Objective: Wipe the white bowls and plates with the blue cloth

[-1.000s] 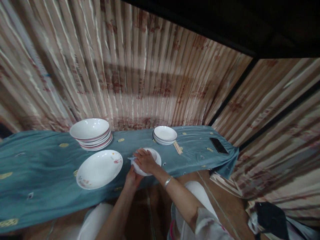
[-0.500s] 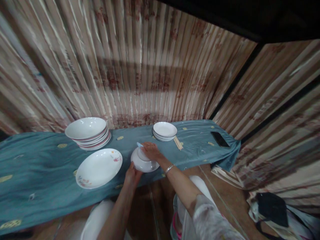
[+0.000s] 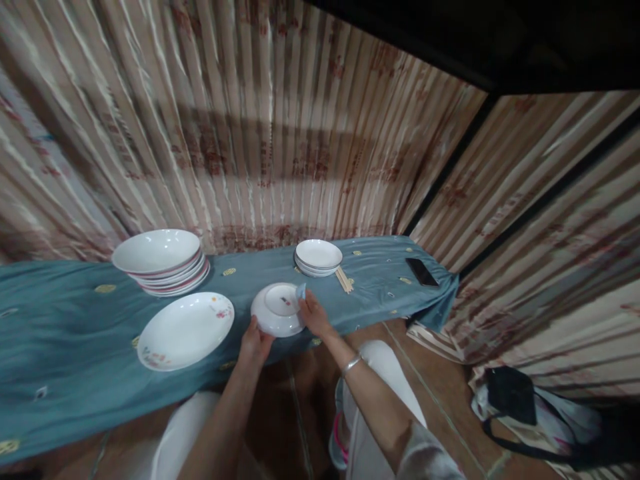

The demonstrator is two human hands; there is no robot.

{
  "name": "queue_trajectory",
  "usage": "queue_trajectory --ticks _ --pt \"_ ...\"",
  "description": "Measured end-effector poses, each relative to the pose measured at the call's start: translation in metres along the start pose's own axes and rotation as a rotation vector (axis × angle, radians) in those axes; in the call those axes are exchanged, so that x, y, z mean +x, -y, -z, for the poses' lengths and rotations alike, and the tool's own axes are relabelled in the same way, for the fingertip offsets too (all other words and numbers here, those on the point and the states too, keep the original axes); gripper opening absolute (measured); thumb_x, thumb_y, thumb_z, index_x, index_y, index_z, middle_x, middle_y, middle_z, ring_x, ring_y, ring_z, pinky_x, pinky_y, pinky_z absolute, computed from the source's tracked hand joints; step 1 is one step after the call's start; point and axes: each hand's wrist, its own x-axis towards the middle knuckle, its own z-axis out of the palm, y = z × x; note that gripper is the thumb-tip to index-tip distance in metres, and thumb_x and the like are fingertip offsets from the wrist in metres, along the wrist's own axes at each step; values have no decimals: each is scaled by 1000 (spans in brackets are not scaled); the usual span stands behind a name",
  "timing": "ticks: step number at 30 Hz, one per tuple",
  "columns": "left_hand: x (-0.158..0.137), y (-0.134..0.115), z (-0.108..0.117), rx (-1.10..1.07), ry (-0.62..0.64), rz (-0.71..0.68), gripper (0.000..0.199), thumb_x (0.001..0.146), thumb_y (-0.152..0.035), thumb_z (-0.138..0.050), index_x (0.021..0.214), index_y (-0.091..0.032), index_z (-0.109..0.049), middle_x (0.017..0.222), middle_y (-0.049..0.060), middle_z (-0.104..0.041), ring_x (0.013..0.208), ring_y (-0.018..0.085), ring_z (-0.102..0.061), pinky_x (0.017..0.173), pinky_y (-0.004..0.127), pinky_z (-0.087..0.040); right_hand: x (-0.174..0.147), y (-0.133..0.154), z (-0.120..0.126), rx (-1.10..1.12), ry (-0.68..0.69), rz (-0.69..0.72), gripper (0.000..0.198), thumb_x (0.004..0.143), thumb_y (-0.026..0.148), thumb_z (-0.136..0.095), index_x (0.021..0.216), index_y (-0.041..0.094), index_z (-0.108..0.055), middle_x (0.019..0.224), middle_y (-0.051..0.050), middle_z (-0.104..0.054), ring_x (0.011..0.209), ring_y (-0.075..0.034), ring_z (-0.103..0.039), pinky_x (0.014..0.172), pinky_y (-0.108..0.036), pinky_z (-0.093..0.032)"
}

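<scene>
Holding a white dish (image 3: 278, 313) upside down, I have it right in front of me, at the near part of the tabletop (image 3: 370, 303). Its round bottom faces up, with a little mark (image 3: 285, 301) on it. My left fingers (image 3: 254, 328) are closed on the near left side of the dish. My right fingers (image 3: 307, 308) pinch a small blue cloth (image 3: 301, 291) at the dish's right side, and only a bit of the cloth shows. I can't tell if the dish touches the tabletop. A shiny bracelet (image 3: 351, 364) goes around my right arm. Near and left of the dish is a big oval plate (image 3: 186, 333) with flowers painted at both ends. Far left, a big white bowl (image 3: 157, 252) sits on top of a pile of dishes (image 3: 176, 284). On the far side, a bit to the right, is a pile of small plates (image 3: 319, 253), with some chopsticks (image 3: 344, 280) just beside it. A black phone (image 3: 421, 272) lies well apart, near the right end. Behind everything hangs a curtain (image 3: 270, 153).
</scene>
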Motion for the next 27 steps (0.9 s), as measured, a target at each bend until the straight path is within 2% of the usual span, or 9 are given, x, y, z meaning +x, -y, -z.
queue_trajectory --ticks 2,4,6,11,13,16,20,23,27 --pt "-3 1 -1 -7 -43 -49 41 95 -17 -43 135 -16 -51 119 13 -69 116 22 -61 92 35 -54 -18 5 -2 17 29 -31 57 99 43 -28 144 10 -38 145 -18 -46 137 -25 -40 111 -46 -35" --pt "-6 1 -2 -23 -26 -59 41 94 -16 -44 134 -16 -53 122 14 -67 116 23 -61 93 36 -53 -37 13 -4 -9 17 -59 61 98 43 -31 148 7 -30 151 -22 -35 142 -28 -30 112 -51 -31" --pt "-8 2 -3 -41 -8 -71 42 94 -16 -45 135 -17 -52 123 13 -67 116 23 -61 94 36 -53 -54 23 -7 -46 -21 -20 66 97 43 -35 149 3 -26 153 -25 -28 145 -30 -21 113 -54 -29" --pt "-10 1 -5 -41 8 -67 42 94 -16 -43 134 -15 -53 123 13 -67 115 21 -62 95 31 -52 -88 51 -13 -155 -92 83 66 96 32 -39 150 2 -18 156 -25 -19 148 -30 -8 113 -56 -29" --pt "-10 2 -5 -36 11 -69 41 94 -17 -41 133 -15 -53 118 12 -69 107 20 -65 89 29 -54 -93 61 -12 -178 -78 104 66 94 28 -42 151 3 -19 157 -23 -18 148 -30 -7 113 -55 -29" --pt "-9 3 -3 -46 31 -40 40 95 -18 -39 131 -14 -54 103 11 -73 84 18 -71 76 27 -58 -91 71 -8 -200 -14 176 63 92 22 -44 150 7 -24 157 -19 -21 148 -29 -9 114 -53 -29" --pt "-7 2 -1 -61 5 -9 33 93 -16 -40 120 -11 -59 74 5 -71 55 12 -64 57 20 -55 -74 80 3 -209 88 327 55 92 18 -42 146 11 -36 153 -15 -34 146 -26 -18 115 -51 -28" --pt "-7 1 0 -86 0 -13 30 94 -19 -40 114 -12 -61 69 2 -68 55 11 -64 58 19 -54 -57 86 12 -196 169 412 51 92 18 -42 143 13 -41 150 -12 -40 144 -24 -22 115 -48 -28" --pt "-5 -1 3 -108 -4 0 38 97 -31 -34 113 -11 -63 73 5 -69 67 14 -67 67 23 -54 -31 98 16 -214 310 544 46 91 18 -44 137 13 -49 144 -11 -49 141 -23 -30 115 -43 -28"
